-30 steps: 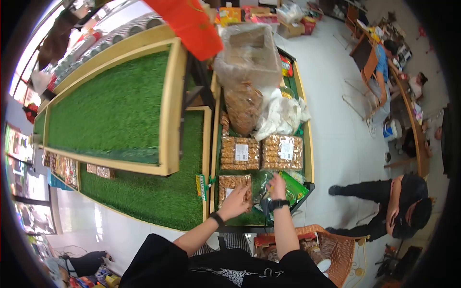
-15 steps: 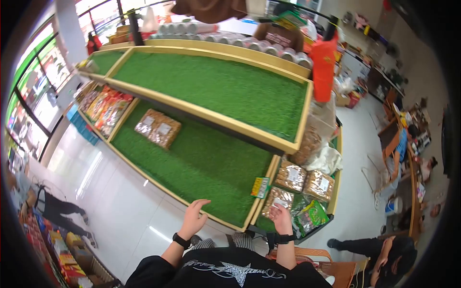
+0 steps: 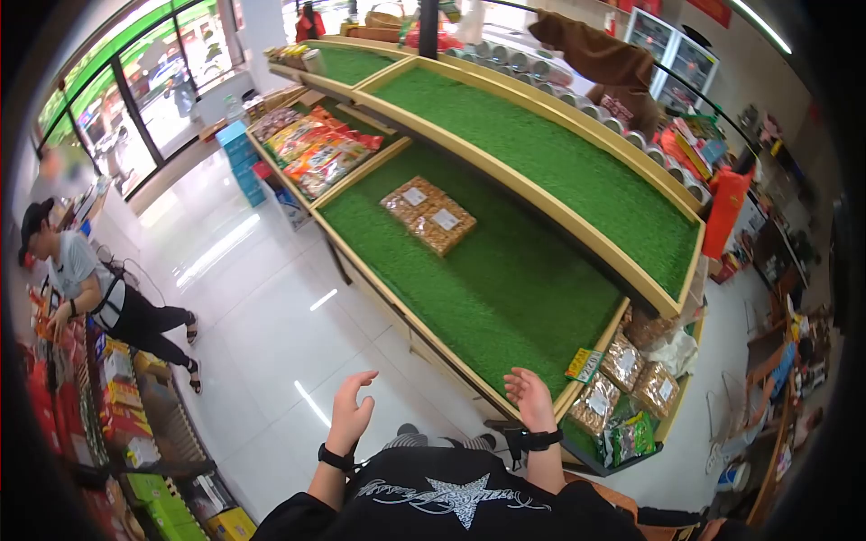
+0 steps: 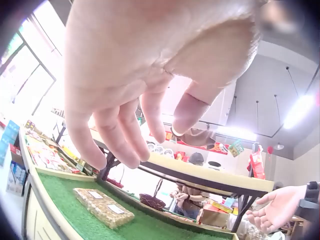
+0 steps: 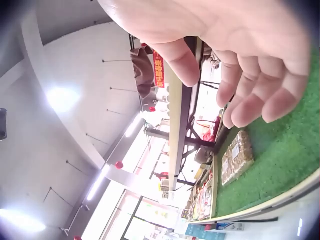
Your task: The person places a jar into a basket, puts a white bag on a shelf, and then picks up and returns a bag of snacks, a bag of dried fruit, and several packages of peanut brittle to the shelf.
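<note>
My left hand (image 3: 352, 408) is raised in front of the wooden shelf's front edge, fingers loosely bent and holding nothing. The right hand (image 3: 530, 399) hangs over the near right corner of the green lower shelf (image 3: 532, 298), also with nothing in it. Two clear packs of brown snack pieces with white labels (image 3: 428, 215) lie side by side on that shelf, well beyond both hands. Nearer the right hand, in the side section, are several similar snack packs (image 3: 595, 406) and a green bag (image 3: 631, 437). A green and yellow price sign (image 3: 584, 364) stands on the divider.
An upper green shelf (image 3: 541, 153) overhangs the back of the lower one. Colourful bagged goods (image 3: 320, 149) fill the left section. At the far left a person (image 3: 99, 279) stands by stacked goods (image 3: 117, 388). Tiled floor (image 3: 262, 334) lies between.
The view has swung left along the shelf. Both hands have come away from the snack packs in the side section and moved left; those packs stay there.
</note>
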The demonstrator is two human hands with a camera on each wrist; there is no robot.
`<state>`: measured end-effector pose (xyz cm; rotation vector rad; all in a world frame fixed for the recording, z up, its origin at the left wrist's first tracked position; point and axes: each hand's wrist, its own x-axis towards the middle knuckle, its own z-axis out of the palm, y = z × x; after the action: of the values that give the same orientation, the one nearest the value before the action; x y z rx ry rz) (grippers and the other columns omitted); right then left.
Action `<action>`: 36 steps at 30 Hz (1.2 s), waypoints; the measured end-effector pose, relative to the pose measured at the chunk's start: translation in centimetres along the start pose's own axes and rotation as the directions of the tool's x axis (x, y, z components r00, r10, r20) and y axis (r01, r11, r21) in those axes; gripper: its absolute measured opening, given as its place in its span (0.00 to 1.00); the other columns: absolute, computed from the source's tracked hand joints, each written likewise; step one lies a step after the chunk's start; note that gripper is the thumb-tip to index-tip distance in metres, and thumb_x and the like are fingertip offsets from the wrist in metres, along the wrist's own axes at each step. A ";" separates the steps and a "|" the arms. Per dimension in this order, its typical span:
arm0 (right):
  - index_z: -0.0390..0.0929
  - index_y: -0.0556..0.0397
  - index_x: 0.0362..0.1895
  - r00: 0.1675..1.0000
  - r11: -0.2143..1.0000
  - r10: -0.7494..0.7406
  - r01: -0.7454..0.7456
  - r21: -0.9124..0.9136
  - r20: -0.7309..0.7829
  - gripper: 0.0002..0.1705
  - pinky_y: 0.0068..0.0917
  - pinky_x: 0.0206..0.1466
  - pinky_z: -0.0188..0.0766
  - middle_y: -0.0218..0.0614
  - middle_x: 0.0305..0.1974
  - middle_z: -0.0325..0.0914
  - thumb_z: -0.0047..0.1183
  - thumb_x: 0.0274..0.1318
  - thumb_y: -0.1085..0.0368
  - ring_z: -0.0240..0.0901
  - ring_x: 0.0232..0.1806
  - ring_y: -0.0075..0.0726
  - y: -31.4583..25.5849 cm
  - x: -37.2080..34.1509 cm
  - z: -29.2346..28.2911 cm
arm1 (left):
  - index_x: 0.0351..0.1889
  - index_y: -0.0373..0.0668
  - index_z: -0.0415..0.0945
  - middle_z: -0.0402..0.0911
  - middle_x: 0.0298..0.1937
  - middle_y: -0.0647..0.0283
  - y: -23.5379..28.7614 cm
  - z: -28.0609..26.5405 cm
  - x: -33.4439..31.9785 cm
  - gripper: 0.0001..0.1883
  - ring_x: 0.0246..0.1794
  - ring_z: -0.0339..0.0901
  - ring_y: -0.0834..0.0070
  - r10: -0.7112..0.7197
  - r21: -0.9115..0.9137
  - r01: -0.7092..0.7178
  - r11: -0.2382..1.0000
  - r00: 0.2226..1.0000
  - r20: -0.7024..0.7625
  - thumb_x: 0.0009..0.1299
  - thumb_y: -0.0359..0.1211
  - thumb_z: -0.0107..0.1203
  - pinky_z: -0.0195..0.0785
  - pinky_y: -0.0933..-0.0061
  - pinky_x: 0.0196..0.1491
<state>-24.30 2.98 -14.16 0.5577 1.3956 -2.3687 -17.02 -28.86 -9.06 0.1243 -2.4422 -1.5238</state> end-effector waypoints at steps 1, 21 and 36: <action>0.68 0.54 0.41 1.000 1.000 0.011 -0.011 -0.015 0.017 0.13 0.25 0.37 0.65 0.36 0.35 0.74 0.40 0.54 0.61 0.69 0.34 0.27 0.0 0.4 0.8 | 0.43 0.38 0.70 0.73 0.41 0.55 0.0 -0.7 -0.2 0.21 0.42 0.70 0.65 -0.012 0.001 0.012 1.000 1.000 -0.022 0.48 0.21 0.41 0.61 0.70 0.48; 0.67 0.54 0.43 0.949 0.969 0.145 -0.079 -0.234 0.280 0.15 0.25 0.37 0.64 0.36 0.35 0.73 0.40 0.54 0.60 0.68 0.34 0.28 -0.1 12.7 12.8 | 0.44 0.37 0.69 0.73 0.40 0.56 -3.2 -5.2 2.8 0.21 0.42 0.71 0.67 -0.201 0.005 0.209 0.978 0.945 -0.257 0.49 0.20 0.41 0.62 0.71 0.48; 0.67 0.55 0.42 0.940 0.956 0.070 0.033 -0.291 0.335 0.14 0.24 0.37 0.64 0.36 0.35 0.74 0.39 0.55 0.61 0.69 0.34 0.27 -7.7 25.2 18.7 | 0.46 0.38 0.68 0.73 0.41 0.56 -3.3 -3.0 19.4 0.21 0.42 0.71 0.68 -0.108 0.010 0.117 0.993 0.946 -0.306 0.51 0.21 0.43 0.62 0.71 0.48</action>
<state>-52.80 -12.11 -12.48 0.0700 1.5239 -2.0604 -35.15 -36.96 -7.42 0.4760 -2.2425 -1.3952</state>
